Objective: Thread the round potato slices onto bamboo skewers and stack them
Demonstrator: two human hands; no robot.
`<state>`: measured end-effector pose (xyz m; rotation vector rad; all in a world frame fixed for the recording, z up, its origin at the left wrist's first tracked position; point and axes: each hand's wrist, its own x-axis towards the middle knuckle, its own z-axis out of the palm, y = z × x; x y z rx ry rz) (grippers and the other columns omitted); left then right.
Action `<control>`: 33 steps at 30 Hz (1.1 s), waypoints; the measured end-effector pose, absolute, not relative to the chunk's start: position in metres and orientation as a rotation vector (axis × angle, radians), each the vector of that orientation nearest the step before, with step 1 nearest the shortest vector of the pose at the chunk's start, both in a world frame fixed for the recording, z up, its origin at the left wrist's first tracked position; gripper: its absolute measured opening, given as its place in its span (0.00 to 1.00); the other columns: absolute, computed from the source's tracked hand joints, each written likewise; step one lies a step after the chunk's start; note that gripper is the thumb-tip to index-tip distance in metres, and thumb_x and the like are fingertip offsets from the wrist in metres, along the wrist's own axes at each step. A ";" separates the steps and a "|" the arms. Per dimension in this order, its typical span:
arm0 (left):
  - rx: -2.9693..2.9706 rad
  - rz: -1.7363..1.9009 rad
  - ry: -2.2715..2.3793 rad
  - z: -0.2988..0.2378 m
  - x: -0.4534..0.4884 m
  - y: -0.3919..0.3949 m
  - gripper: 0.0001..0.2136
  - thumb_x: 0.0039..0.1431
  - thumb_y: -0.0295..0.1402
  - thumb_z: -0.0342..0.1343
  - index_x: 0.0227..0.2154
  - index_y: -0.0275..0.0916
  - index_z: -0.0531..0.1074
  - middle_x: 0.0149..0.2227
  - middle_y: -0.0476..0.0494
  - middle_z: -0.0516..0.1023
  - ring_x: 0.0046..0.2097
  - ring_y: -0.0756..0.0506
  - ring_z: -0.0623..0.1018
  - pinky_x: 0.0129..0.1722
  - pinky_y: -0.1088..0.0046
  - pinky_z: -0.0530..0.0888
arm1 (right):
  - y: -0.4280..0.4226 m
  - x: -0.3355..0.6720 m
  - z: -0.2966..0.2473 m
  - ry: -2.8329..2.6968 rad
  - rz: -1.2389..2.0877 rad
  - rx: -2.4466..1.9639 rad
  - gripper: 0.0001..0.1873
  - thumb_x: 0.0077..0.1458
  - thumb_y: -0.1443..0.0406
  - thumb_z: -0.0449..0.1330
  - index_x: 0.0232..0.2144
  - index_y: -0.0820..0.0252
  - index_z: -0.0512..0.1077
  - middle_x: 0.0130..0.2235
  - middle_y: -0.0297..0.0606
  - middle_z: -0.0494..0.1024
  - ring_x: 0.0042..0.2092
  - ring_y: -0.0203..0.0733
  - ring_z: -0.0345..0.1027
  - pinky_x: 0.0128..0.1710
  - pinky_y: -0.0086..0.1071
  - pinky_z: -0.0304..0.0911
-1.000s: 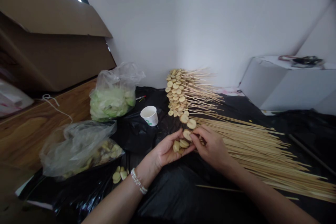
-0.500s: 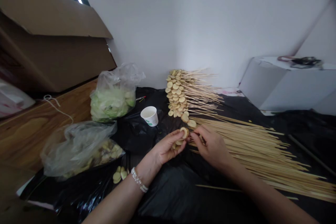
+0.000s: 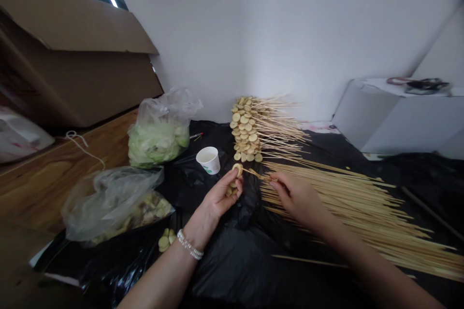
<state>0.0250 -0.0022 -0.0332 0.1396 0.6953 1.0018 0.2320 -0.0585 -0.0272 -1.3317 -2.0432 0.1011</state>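
Head view: the left hand [image 3: 220, 197] is curled, thumb and forefinger pinched on 1 round slice [image 3: 237, 169], with a few more slices [image 3: 231, 188] tucked in the palm. The right hand [image 3: 299, 198] is closed at the fingertips on 1 thin skewer [image 3: 254, 173], whose tip meets the round slice; both sit just in front of the paper cup [image 3: 208, 160], above the black plastic sheet [image 3: 235, 260].

The paper cup is white and stands upright; what it holds cannot be told. Left of it, a clear plastic bag [image 3: 159, 133] is stuffed with pale green leaves. Nearer, a second clear bag [image 3: 112, 200] lies slumped with yellowish cut pieces inside, and a few loose slices [image 3: 166, 240] lie on the sheet just beside its mouth. A cardboard box [image 3: 72, 63] sits on the wooden table [image 3: 47, 178] with a flap raised; its inside is hidden. A white box [image 3: 395, 116] stands at the far right.

Behind the hands, loaded skewers [image 3: 248, 130] are stacked against the wall, and a broad pile of bare skewers [image 3: 362, 203] spreads to the right.
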 end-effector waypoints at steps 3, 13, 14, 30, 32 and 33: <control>0.177 1.029 0.712 -0.032 0.024 -0.002 0.04 0.56 0.22 0.56 0.34 0.35 0.71 0.30 0.45 0.75 0.29 0.52 0.76 0.23 0.84 0.73 | -0.057 0.236 -0.025 -2.047 0.130 -1.294 0.09 0.61 0.64 0.50 0.34 0.58 0.70 0.32 0.38 0.76 0.33 0.39 0.68 0.33 0.31 0.59; 0.319 1.075 0.752 -0.029 0.024 -0.003 0.04 0.55 0.22 0.58 0.32 0.34 0.71 0.31 0.46 0.76 0.29 0.53 0.77 0.24 0.85 0.73 | -0.056 0.244 -0.020 -2.179 0.167 -1.420 0.15 0.63 0.64 0.46 0.31 0.58 0.71 0.30 0.36 0.77 0.32 0.39 0.68 0.33 0.30 0.56; 0.317 1.078 0.756 -0.030 0.024 -0.003 0.04 0.55 0.22 0.58 0.32 0.34 0.70 0.31 0.46 0.76 0.29 0.53 0.77 0.23 0.85 0.73 | -0.056 0.244 -0.020 -2.189 0.149 -1.428 0.15 0.63 0.65 0.46 0.31 0.58 0.71 0.30 0.36 0.76 0.32 0.39 0.68 0.32 0.30 0.55; 0.415 1.156 0.812 -0.030 0.024 -0.004 0.03 0.53 0.21 0.59 0.30 0.33 0.72 0.27 0.48 0.74 0.27 0.55 0.75 0.23 0.86 0.72 | -0.056 0.242 -0.024 -2.225 0.129 -1.447 0.15 0.62 0.66 0.46 0.26 0.58 0.68 0.27 0.35 0.74 0.29 0.37 0.65 0.30 0.30 0.52; 0.429 1.168 0.821 -0.030 0.024 -0.004 0.03 0.53 0.21 0.59 0.30 0.33 0.72 0.27 0.48 0.74 0.26 0.55 0.74 0.23 0.86 0.71 | -0.056 0.242 -0.024 -2.210 0.136 -1.459 0.14 0.62 0.66 0.47 0.27 0.58 0.69 0.28 0.35 0.75 0.29 0.38 0.66 0.30 0.30 0.53; 0.434 1.169 0.821 -0.030 0.024 -0.004 0.02 0.54 0.22 0.59 0.30 0.33 0.72 0.27 0.48 0.74 0.27 0.55 0.74 0.23 0.86 0.72 | -0.056 0.242 -0.024 -2.203 0.142 -1.468 0.14 0.62 0.66 0.46 0.28 0.58 0.70 0.29 0.36 0.75 0.30 0.38 0.67 0.31 0.30 0.53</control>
